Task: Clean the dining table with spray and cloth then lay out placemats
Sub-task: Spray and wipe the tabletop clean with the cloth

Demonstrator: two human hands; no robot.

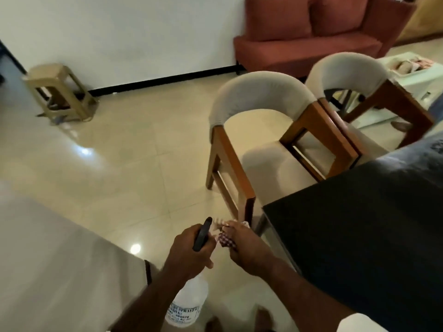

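Note:
My left hand grips the neck of a clear spray bottle with a black trigger head that points away from me. Its white label shows below my wrist. Just to its right, my right hand holds a checked red-and-white cloth, bunched up in front of the nozzle. Both hands hover over the floor, left of the dark dining table, whose near corner sits at the right.
Two beige padded chairs with wooden frames stand along the table's far side. A plastic stool stands by the wall at the left. A red sofa fills the back. A pale surface lies at the lower left.

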